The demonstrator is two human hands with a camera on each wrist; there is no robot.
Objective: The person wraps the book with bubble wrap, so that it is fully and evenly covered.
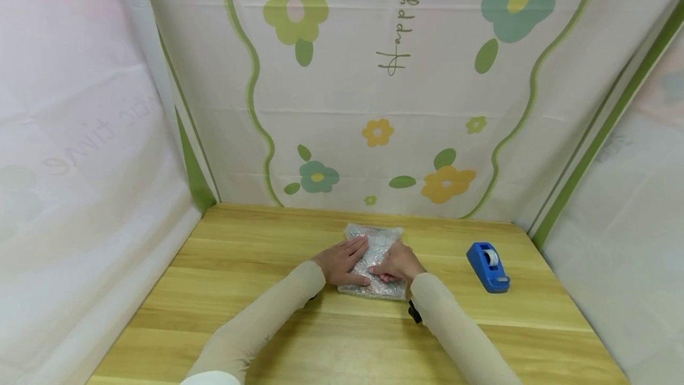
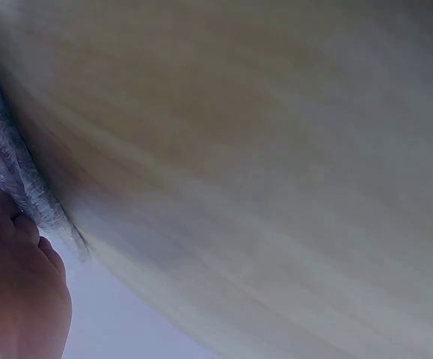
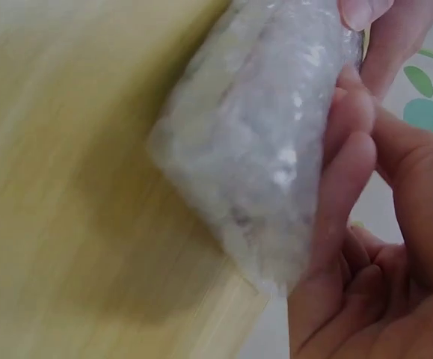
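A flat packet of clear bubble wrap (image 1: 378, 243) lies on the wooden table, with faint reddish patches showing through it. On its left side rests my left hand (image 1: 344, 263), fingers extended across the wrap and thumb pointing right. My right hand (image 1: 398, 262) presses the packet's right part with an extended finger, its other fingers bent in. The right wrist view shows the right hand's fingers (image 3: 343, 179) against the edge of the bubble wrap (image 3: 253, 142). In the left wrist view, part of the left hand (image 2: 18, 284) touches the wrap's edge (image 2: 25, 164).
A blue tape dispenser (image 1: 488, 267) with a roll of tape stands to the right of the packet. The wooden table (image 1: 256, 242) meets a flower-printed cloth (image 1: 331, 94) at the back. Pale cloths hang along both sides.
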